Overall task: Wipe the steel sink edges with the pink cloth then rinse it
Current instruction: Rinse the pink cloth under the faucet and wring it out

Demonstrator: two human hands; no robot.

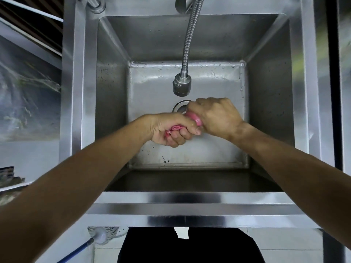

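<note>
Both my hands hold the pink cloth (193, 118) over the middle of the steel sink (190, 200), twisted into a tight roll between them. My left hand (171, 130) is closed on the cloth's near end, where a crumpled pink tail sticks out of the fist. My right hand (216, 116) is clenched on the far end, knuckles up. The cloth is mostly hidden inside the two fists. The hands sit just below and in front of the faucet head (181, 85), above the drain (180, 106). No water stream is visible.
A flexible metal hose (191, 35) hangs from the faucet at the back of the sink. The basin floor is wet with droplets and some dark specks near its front. A blue-handled tool (79, 249) leans below the sink's left front corner.
</note>
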